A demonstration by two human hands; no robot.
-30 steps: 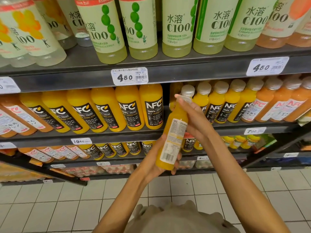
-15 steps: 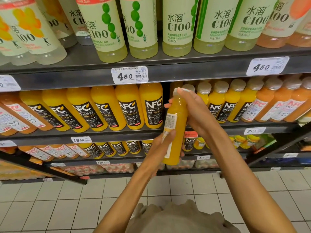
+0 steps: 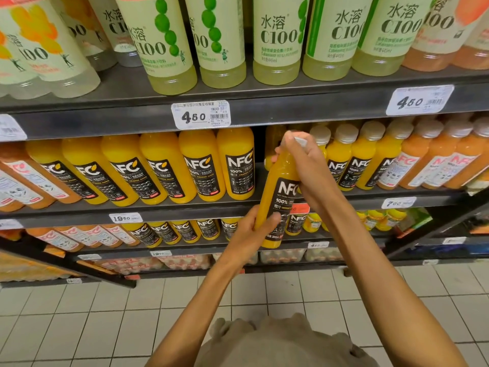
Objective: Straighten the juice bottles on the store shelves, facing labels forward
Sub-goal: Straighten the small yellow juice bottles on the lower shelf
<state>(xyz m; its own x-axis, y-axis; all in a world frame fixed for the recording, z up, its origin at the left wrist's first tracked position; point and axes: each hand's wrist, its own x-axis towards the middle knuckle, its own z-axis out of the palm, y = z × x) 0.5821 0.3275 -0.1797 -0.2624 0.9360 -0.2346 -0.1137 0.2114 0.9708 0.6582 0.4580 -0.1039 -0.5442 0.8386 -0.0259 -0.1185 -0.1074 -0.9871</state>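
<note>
Juice bottle (image 3: 275, 197), small, orange, black NFC label facing the camera, is held in the air in front of the middle shelf (image 3: 169, 211), at the gap between the row of large NFC bottles (image 3: 169, 168) and the row of small white-capped NFC bottles (image 3: 357, 160). It leans slightly, cap end up and to the right. Left hand (image 3: 251, 231) grips the lower body, thumb lying across the label. Right hand (image 3: 304, 165) is wrapped around the neck and cap, hiding most of the cap. Upper shelf (image 3: 291, 107) carries pale green C100 bottles (image 3: 277, 41); a price tag (image 3: 201, 115) reading 4.60 sits on its front edge. Below is tiled floor (image 3: 105, 313).
</note>
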